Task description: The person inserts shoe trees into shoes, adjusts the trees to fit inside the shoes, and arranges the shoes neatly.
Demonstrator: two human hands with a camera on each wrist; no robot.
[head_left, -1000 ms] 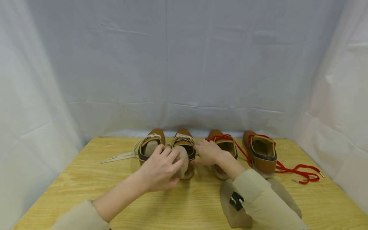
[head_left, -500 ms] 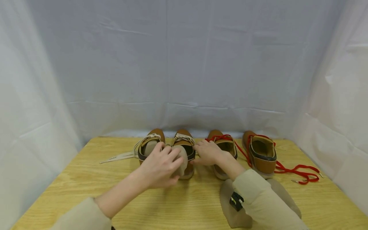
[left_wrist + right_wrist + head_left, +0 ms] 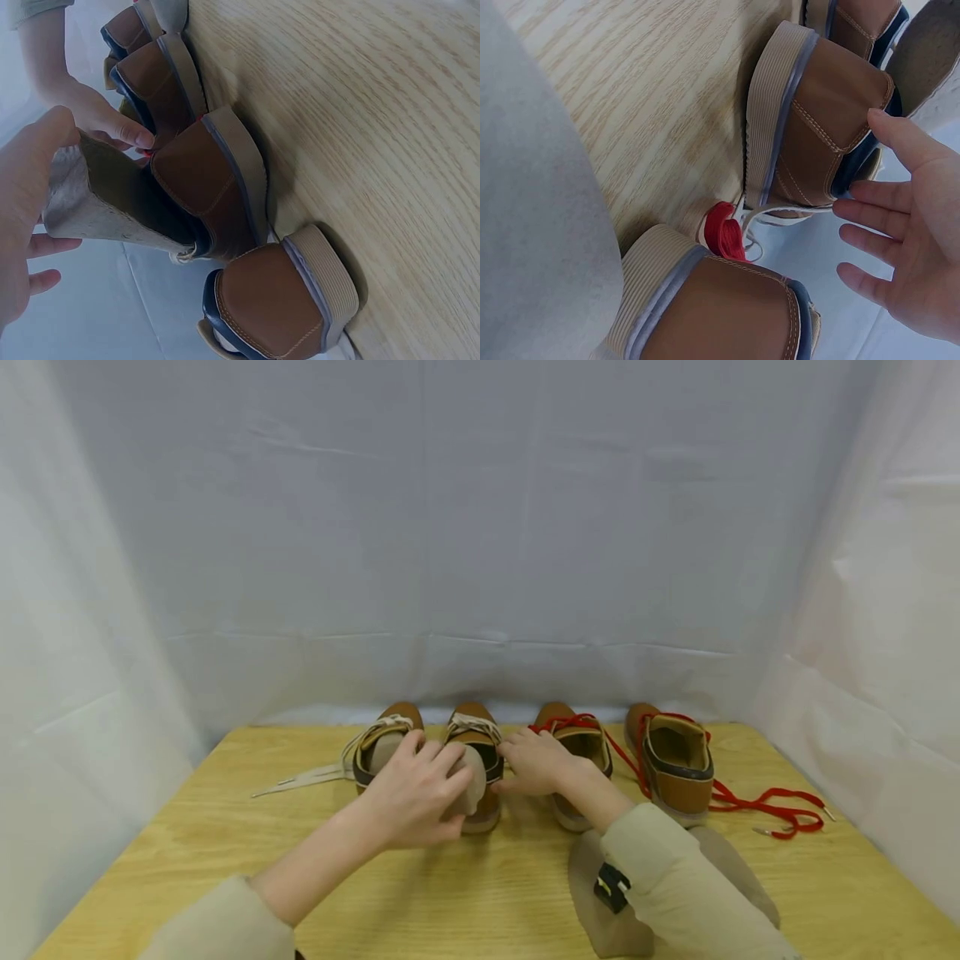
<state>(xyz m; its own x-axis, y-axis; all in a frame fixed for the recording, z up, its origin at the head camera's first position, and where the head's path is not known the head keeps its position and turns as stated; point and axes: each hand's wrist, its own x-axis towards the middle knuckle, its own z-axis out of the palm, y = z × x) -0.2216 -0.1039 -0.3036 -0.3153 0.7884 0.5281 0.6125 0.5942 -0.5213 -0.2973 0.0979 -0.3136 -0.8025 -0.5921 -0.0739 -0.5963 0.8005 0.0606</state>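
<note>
My left hand (image 3: pixel 420 789) pinches a beige insole (image 3: pixel 474 778) between thumb and fingers. The insole is bent, and in the left wrist view its far end dips into a brown shoe (image 3: pixel 202 169) with white laces, second from the left. How deep it reaches inside is hidden. On that shoe's right side, my right hand (image 3: pixel 911 225) touches the heel collar with the thumb, its other fingers fairly straight along the opening's edge. Farther left stands the matching brown shoe (image 3: pixel 405 714), with a beige insole (image 3: pixel 385 752) visible inside.
Two brown shoes with red laces (image 3: pixel 787 814) stand to the right, a near one (image 3: pixel 573 806) and a far-right one (image 3: pixel 684 793). Beige insoles (image 3: pixel 735 864) lie on the wooden table (image 3: pixel 495 902), partly under the right sleeve (image 3: pixel 690 877). White sheeting (image 3: pixel 480 527) surrounds the table.
The insole in my left hand has sunk slightly lower toward the shoe opening. My right hand stays at the shoe's side. The head view has shifted slightly.
</note>
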